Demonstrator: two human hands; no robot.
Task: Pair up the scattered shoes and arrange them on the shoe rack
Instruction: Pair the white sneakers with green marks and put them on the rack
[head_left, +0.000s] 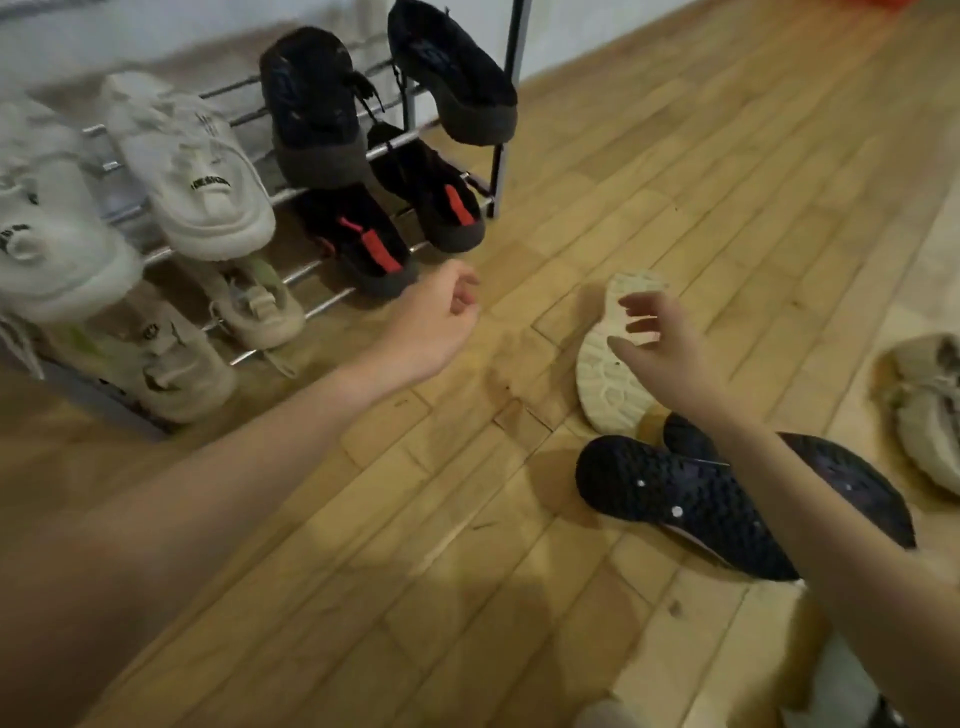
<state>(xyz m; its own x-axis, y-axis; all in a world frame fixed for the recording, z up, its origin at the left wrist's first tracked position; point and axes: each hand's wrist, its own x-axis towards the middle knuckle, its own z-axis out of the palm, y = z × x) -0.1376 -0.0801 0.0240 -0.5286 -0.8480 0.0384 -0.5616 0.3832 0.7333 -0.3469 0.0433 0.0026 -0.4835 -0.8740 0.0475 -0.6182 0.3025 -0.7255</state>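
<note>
Cream shoe lies sole-up on floor, just under right grip, fingers spread, holding nothing. Left grip loosely curled, empty, near shoe rack. Risks: grabbing wrong mate, since black shoes crowd beside wrist; beige shoe farther right.

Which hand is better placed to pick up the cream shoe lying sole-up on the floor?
The right hand. Its spread fingers hover directly over the cream shoe, holding nothing. The left hand is loosely curled, empty, off to the side near the shoe rack.
</note>
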